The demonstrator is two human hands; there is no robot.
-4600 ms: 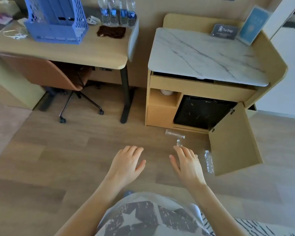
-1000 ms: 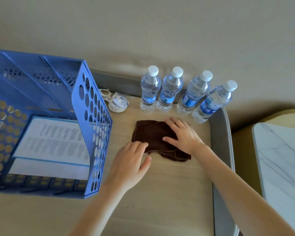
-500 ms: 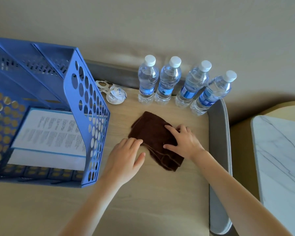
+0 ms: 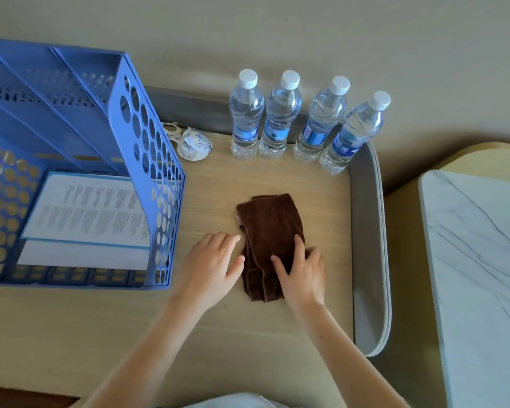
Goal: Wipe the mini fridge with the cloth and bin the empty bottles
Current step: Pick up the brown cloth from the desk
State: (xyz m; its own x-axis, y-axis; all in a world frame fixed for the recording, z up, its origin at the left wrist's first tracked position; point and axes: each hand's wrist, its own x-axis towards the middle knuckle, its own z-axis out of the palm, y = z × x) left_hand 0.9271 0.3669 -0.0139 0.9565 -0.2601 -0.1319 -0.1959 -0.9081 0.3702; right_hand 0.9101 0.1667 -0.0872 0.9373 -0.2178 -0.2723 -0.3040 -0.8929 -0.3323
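Observation:
A folded dark brown cloth (image 4: 270, 228) lies on the wooden desk (image 4: 248, 343). My right hand (image 4: 302, 275) rests on the cloth's near right part, fingers pinching into the fabric. My left hand (image 4: 211, 266) lies flat on the desk, fingers spread, its fingertips touching the cloth's left edge. The mini fridge and the empty bottles are out of view.
Several full water bottles (image 4: 280, 113) stand in a row at the desk's back edge. A blue perforated file rack (image 4: 80, 160) with papers fills the left. Small white packets (image 4: 189, 142) lie behind it. A grey desk rim (image 4: 368, 260) and a marble counter top (image 4: 477, 275) lie to the right.
Since the view of the floor before the fridge, I have come to the desk. Over the last second my right hand has dragged the cloth toward me and turned it lengthwise.

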